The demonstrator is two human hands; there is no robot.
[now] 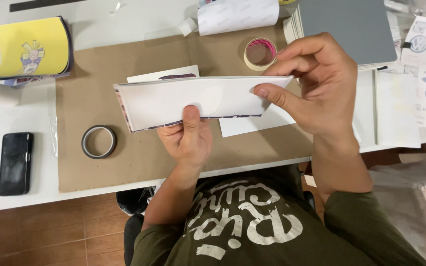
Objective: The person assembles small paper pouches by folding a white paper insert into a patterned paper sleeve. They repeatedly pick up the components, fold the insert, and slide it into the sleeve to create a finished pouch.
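My left hand (189, 140) pinched the white sheet (193, 102) from below above the brown paper mat (139, 157), my right hand (316, 86) gripped its corner, and uneven pulling could crease it.

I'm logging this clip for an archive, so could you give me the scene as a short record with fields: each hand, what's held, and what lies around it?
left hand: left hand grips the lower edge of the white sheet, thumb on top
right hand: right hand pinches the sheet's right end
sheet: held above the brown paper mat, coloured print showing along its lower edge
near left hand: grey tape ring
near right hand: cream tape roll
left edge: black phone, yellow-covered booklet
top right: grey-covered stack
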